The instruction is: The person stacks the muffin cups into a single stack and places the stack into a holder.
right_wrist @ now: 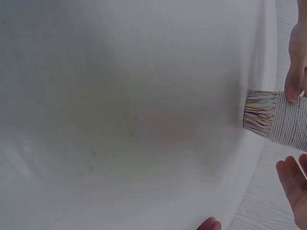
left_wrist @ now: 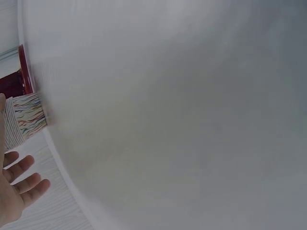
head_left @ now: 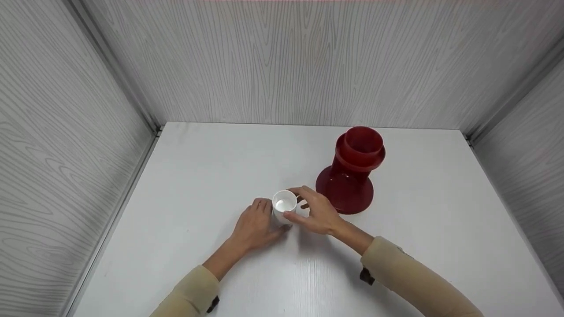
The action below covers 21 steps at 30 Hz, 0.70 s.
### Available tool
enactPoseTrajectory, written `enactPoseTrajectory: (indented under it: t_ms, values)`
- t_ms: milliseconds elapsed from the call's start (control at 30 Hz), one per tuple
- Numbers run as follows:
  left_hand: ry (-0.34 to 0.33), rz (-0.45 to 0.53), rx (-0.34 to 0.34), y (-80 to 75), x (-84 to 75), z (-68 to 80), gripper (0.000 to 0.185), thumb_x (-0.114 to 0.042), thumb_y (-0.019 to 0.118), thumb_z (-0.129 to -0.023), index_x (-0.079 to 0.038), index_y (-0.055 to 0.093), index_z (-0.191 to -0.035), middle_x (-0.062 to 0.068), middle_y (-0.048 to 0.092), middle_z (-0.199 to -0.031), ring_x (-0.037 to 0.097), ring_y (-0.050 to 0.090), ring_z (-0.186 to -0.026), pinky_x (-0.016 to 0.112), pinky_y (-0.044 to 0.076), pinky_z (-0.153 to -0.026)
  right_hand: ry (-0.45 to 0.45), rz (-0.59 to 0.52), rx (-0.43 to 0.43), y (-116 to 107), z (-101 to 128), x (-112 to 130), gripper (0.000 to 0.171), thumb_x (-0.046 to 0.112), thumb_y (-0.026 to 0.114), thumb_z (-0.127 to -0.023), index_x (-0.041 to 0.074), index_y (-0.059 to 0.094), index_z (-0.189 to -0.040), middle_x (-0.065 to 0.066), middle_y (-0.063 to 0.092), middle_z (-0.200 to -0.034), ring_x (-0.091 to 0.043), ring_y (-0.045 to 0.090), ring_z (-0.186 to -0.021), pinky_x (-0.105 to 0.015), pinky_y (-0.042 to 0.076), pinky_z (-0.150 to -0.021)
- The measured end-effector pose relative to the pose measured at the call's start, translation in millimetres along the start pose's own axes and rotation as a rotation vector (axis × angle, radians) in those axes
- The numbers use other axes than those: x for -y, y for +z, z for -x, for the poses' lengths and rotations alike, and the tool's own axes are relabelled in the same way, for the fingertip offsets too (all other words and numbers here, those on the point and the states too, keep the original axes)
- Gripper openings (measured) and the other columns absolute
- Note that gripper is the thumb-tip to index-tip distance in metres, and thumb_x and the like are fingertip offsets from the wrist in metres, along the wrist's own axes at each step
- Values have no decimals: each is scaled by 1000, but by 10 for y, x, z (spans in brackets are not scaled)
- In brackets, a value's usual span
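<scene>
A small white cup [head_left: 283,202] stands upright on the table, its round mouth facing up in the head view. Ribs circle its upper part and thin coloured lines run round its lower part, as the left wrist view of the cup [left_wrist: 31,115] tells. My left hand [head_left: 253,224] holds it from the left, the thumb crossing the near side. From the right, my right hand [head_left: 320,215] grips near the rim, thumb in front and index finger behind. In the right wrist view, other fingers of my right hand [right_wrist: 293,187] are apart from the cup. Most fingertip contact is hidden.
Behind and right of the hands stands a glossy red object [head_left: 346,193] with a wide round base, a thick stem and a ringed, hollow top. The white table [head_left: 211,163] meets grey wood-grain walls [head_left: 264,66] at the back and both sides.
</scene>
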<state>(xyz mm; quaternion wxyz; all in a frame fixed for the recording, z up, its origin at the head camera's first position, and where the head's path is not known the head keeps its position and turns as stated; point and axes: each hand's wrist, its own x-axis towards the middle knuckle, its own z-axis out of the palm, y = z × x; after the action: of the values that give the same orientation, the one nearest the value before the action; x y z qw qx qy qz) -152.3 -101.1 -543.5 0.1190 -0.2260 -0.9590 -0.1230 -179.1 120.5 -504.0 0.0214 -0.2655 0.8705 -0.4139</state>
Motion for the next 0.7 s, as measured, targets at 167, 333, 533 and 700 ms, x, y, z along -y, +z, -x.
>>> enactPoseTrajectory:
  t_ms: [167,333,533,700]
  values:
    - [7,0,-50,-7,-21,23,80,-61,76,-88,2,58,-136,13,69,-125,28,65,-120,41,61,-94,36,-132,-12,44,77,-42,61,41,78,-93,16,57,-146,-2,68,-131,-24,67,-116,-47,62,-97]
    - [11,-66,-91,-16,-41,42,83,-66,74,-89,2,60,-134,13,70,-121,28,65,-118,42,60,-95,48,-179,-15,83,139,-60,64,38,78,-94,16,54,-149,-5,65,-135,-25,67,-117,-47,61,-99]
    - [5,-85,-138,-4,-63,52,83,-67,75,-87,2,61,-131,13,69,-119,28,65,-115,42,60,-93,35,-198,-23,143,187,-64,64,38,73,-98,17,49,-154,-5,63,-137,-27,67,-117,-47,61,-98]
    - [-4,-97,-153,-6,-87,57,82,-66,76,-86,2,61,-129,13,70,-117,28,66,-113,41,61,-90,-12,-182,-47,191,207,-72,62,34,69,-102,14,46,-155,-6,63,-138,-29,67,-119,-47,62,-96]
